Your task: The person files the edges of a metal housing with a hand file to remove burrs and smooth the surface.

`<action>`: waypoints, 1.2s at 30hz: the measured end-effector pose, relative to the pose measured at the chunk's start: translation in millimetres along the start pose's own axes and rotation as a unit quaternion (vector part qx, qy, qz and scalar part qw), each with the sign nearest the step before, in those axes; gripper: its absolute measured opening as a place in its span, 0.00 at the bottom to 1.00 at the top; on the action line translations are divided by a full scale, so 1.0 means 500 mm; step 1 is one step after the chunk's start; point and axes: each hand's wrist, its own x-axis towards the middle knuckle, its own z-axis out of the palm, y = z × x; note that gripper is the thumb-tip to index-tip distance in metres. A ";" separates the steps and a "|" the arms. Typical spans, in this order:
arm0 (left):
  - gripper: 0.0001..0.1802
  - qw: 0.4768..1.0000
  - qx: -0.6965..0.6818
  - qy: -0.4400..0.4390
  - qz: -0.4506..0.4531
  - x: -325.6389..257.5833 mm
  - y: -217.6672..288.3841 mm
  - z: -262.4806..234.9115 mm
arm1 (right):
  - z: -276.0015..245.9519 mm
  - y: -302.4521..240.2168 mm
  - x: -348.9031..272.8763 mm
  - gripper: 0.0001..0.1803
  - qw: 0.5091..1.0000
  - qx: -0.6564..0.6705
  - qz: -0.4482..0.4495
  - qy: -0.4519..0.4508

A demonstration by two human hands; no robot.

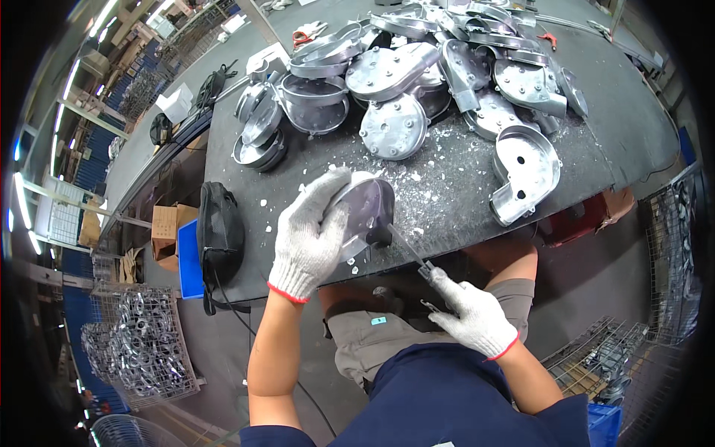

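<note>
My left hand (309,231), in a white knit glove with a red cuff, grips a cast metal housing (376,205) and holds it tilted over the near table edge. My right hand (477,319), gloved the same way, is closed around a slim metal file-like tool (407,244). The tool's far end meets the housing's right rim; whether it touches cannot be made out. Beyond my hands lies a round silver housing (393,128), at the front of a heap of similar housings (395,71). Another housing (527,167) rests alone to the right.
Pale metal chips (417,176) are scattered over the dark tabletop (249,197). A black bag (221,231) sits at its left edge, beside a blue bin (190,261). Wire baskets of metal parts (145,339) stand on the floor. Red-handled scissors (302,37) lie behind the heap.
</note>
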 end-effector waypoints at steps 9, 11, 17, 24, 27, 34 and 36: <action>0.21 0.998 0.037 -0.008 0.049 0.009 0.063 0.035 | -0.009 -0.029 0.024 0.40 0.998 -0.048 -0.038 0.012; 0.22 0.999 0.017 -0.020 0.038 0.007 0.075 0.043 | -0.008 -0.036 0.035 0.38 0.996 -0.067 -0.051 0.020; 0.19 0.996 0.023 0.000 0.085 0.009 0.067 0.065 | -0.008 -0.054 0.037 0.34 0.985 -0.153 -0.055 0.060; 0.21 0.994 0.038 -0.008 0.101 0.009 0.062 0.059 | -0.025 -0.071 0.046 0.36 0.986 -0.152 -0.056 0.040; 0.25 0.993 0.073 0.010 0.095 -0.008 0.073 0.052 | -0.020 -0.070 0.050 0.36 0.981 -0.177 -0.059 0.053; 0.18 0.987 0.124 0.058 0.080 -0.142 -0.013 0.001 | 0.064 -0.016 0.051 0.40 0.962 0.262 0.047 -0.061; 0.16 0.990 0.114 0.076 0.026 -0.185 -0.036 -0.001 | 0.054 -0.008 0.049 0.44 0.688 0.671 0.190 -0.202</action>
